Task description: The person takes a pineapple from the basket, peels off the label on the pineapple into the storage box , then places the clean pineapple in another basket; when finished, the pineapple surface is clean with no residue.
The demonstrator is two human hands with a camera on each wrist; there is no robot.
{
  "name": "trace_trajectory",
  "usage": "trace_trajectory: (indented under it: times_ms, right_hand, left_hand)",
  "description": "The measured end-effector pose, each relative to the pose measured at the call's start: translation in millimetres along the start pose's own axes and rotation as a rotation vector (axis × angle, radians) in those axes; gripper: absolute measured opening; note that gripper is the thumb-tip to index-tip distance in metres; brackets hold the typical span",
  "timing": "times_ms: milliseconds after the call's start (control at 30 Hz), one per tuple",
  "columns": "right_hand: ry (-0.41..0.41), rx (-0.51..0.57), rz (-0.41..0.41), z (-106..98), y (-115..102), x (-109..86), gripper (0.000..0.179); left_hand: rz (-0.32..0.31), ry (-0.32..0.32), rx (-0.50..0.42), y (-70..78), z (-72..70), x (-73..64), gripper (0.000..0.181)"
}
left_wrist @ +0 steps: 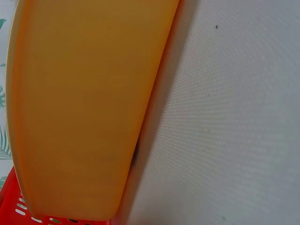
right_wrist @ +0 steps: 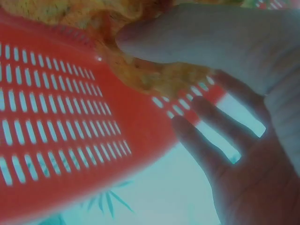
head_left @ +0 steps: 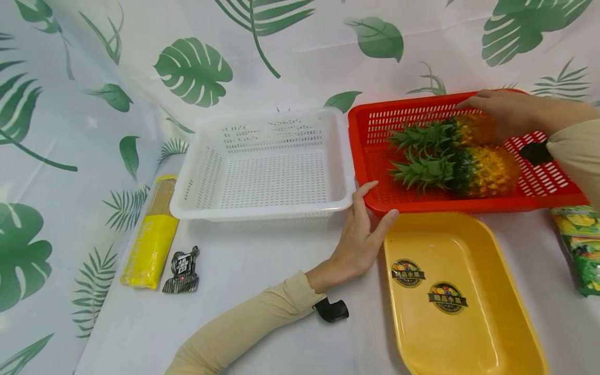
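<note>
A red basket [head_left: 375, 172] of perforated plastic holds two pineapples with green crowns; the nearer pineapple [head_left: 492, 169] lies in front of the farther pineapple [head_left: 471, 127]. My left hand [head_left: 353, 245] grips its near left corner, index finger bent over the rim and thumb along the front. At the far side, my right hand [head_left: 511, 112] holds the rim. In the right wrist view, the thumb [right_wrist: 154, 44] is beside a pineapple, with the other fingers [right_wrist: 206, 140] spread by the perforated wall. The left hand is out of sight in its own wrist view.
A white perforated basket [head_left: 262, 211] stands left of the red one. In front is a yellow tray [head_left: 445, 344] with two round stickers. A yellow noodle packet [head_left: 152, 245] and a small black packet [head_left: 184, 271] lie at left, a green packet [head_left: 583, 245] at right.
</note>
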State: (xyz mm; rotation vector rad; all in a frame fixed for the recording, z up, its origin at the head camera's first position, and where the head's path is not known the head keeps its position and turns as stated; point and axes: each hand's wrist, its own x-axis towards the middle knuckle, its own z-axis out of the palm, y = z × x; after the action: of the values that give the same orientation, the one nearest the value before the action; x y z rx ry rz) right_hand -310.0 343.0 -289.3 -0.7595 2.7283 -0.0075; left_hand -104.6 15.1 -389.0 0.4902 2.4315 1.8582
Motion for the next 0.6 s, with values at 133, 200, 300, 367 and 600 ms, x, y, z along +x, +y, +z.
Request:
trace_trajectory:
  times_ms: [133,200,300,367,600]
  right_hand:
    - [0.026,-0.011,0.006,-7,-9,-9.2,0.099]
    - [0.049,-0.04,0.001,-11,-15,-14.7,0.098]
    - [0.11,-0.08,0.013,-15,-31,-23.6,0.094]
    - [0.154,-0.086,0.031,-17,-44,-29.7,0.09]
    - [0.342,0.02,0.016,-15,-99,-53.6,0.08]
  left_hand:
    - [-0.003,0.0,-0.008,-1.2,-0.8,1.5,0.067]
    - [-0.004,0.002,-0.012,-2.1,-1.0,2.8,0.066]
    - [-0.011,-0.003,-0.022,-2.7,-2.1,4.2,0.066]
    - [-0.019,-0.013,-0.036,-2.6,-3.3,3.5,0.065]
    - [-0.099,-0.139,-0.091,11.1,-23.4,-17.6,0.071]
